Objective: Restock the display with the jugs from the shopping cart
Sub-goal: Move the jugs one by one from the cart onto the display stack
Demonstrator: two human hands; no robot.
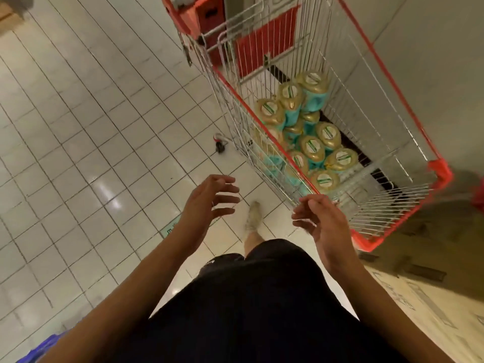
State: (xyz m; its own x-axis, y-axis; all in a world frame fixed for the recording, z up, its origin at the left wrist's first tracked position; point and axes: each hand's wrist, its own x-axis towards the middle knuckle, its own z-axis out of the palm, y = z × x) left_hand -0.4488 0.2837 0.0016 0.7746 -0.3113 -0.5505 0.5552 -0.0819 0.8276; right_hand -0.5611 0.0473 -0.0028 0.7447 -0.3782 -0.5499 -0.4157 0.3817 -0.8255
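Head view: jugs (311, 145) clustered in bottom of shopping cart (442, 171), far right, gold caps up, teal wrap. Left grip (209, 203) released, fingers spread loosely over tiled floor (91, 127), holding nothing. Right grip (319, 221) likewise released, fingers loosely curled, just beside cart's near wire corner; contact unclear. Wire wall between grips and jugs. Red crates (207, 14) beyond cart. Printed cardboard (432, 310) near right. Round white cap labels, green stripe; writing too blurred to read.
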